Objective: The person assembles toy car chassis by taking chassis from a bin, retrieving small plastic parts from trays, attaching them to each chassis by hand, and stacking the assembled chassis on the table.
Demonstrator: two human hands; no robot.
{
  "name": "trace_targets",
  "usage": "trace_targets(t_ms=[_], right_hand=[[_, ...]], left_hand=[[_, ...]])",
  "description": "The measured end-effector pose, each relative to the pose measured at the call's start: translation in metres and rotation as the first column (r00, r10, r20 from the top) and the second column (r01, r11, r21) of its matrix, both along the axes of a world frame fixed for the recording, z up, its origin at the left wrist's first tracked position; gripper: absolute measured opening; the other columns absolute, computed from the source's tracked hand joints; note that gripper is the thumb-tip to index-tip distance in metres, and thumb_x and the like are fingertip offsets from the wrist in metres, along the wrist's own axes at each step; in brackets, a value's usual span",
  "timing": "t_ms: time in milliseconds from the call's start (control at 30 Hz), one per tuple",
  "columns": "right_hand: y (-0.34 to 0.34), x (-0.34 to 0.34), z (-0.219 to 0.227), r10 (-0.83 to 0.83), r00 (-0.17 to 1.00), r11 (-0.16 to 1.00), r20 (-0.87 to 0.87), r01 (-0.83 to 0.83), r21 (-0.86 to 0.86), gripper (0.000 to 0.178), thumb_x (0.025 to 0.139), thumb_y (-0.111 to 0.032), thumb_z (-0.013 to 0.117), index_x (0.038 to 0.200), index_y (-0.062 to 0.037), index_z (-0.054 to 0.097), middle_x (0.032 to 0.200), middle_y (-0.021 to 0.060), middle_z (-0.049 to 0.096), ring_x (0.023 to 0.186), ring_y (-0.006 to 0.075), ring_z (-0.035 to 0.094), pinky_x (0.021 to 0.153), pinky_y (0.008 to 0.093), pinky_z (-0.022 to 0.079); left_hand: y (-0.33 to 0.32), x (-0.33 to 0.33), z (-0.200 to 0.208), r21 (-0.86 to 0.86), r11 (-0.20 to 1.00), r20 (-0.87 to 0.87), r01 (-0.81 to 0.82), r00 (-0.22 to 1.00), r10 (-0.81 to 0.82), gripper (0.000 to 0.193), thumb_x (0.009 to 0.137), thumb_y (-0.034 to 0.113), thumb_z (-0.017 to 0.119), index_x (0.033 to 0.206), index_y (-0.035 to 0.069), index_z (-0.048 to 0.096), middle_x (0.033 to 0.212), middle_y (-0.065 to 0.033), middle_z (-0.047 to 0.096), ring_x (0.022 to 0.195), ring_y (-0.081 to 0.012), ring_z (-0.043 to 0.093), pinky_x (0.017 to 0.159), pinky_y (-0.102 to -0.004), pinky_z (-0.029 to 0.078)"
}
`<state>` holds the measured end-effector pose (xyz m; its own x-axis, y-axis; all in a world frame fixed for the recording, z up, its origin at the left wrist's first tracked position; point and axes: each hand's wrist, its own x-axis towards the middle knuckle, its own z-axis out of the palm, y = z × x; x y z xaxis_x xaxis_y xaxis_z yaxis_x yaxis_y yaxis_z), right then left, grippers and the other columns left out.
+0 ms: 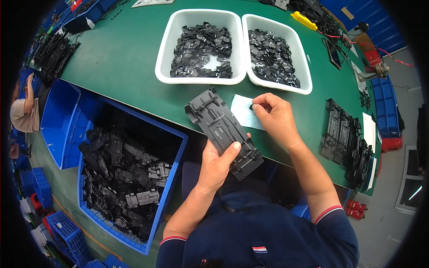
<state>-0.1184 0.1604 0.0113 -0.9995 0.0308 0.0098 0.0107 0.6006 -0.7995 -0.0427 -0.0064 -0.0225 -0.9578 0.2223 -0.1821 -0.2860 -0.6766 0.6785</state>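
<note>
Black panel [223,132]: in the left hand, tilted across the near edge of the table, its ribbed face up; whether it rests on that edge I cannot tell.
Left hand [218,161]: grasping the panel by its nearer half, thumb laid over the face, the other fingers mostly hidden beneath.
Right hand [273,117]: to the right of the panel, thumb and forefinger pinched together on a small dark piece [251,106], the other fingers curled in.
Sheet [242,112]: pale, flat on the table just right of the panel's far end, partly under the right hand.
Left tub [196,81]: white, beyond the panel, holding many black clips [196,51], some of its white bottom showing.
Right tub [281,89]: also white, beyond the panel and to its right, touching the left tub, with more clips [272,56].
Stack [342,134]: dark moulded parts, well to the right of the panel.
Crate [179,156]: blue, left of the panel and lower than the table, heaped with loose parts [143,197].
Yellow tool [304,20]: far beyond the panel, to the right.
Table [120,58]: green, stretching beyond the panel.
Co-worker [27,109]: far left of the panel.
</note>
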Motion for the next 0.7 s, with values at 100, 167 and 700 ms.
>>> trace_targets(t_ms=[100, 167, 700], right_hand=[[-0.001, -0.002, 0.0, 0.016, 0.999, 0.998, -0.034, -0.014, 0.057, 0.012, 0.083, -0.006, 0.064, 0.092, 0.0024, 0.065, 0.078, 0.0069, 0.066, 0.069, 0.0108, 0.06, 0.064, 0.0265, 0.049], [-0.002, -0.002, -0.001, 0.035, 0.997, 0.994, -0.07, -0.027, 0.105, 0.012, 0.083, -0.005, 0.063, 0.092, 0.0027, 0.065, 0.079, 0.0087, 0.066, 0.069, 0.013, 0.061, 0.064, 0.0277, 0.05], [0.015, 0.077, 0.012, 0.347, 0.569, 0.938, -0.746, -0.224, 0.266, 0.028, 0.071, 0.01, 0.067, 0.096, -0.0027, 0.059, 0.091, 0.014, 0.062, 0.068, 0.0257, 0.061, 0.055, 0.0317, 0.05]], left_hand=[[0.0, -0.001, 0.001, 0.002, 1.0, -0.007, -0.004, 1.0, 0.004, 0.049, 0.088, 0.002, 0.058, 0.132, -0.001, 0.038, 0.121, -0.0125, 0.053, 0.11, -0.0265, 0.059, 0.095, -0.0381, 0.049], [-0.001, 0.0, 0.001, -0.005, 1.0, -0.016, 0.0, 1.0, 0.0, 0.048, 0.089, 0.002, 0.058, 0.132, -0.001, 0.039, 0.12, -0.0124, 0.054, 0.11, -0.026, 0.059, 0.095, -0.0379, 0.048], [0.001, 0.006, 0.008, 0.018, 0.997, 0.007, -0.069, 0.998, 0.069, 0.047, 0.089, 0.002, 0.051, 0.134, -0.003, 0.038, 0.134, -0.0184, 0.048, 0.117, -0.0298, 0.055, 0.099, -0.0413, 0.045]])
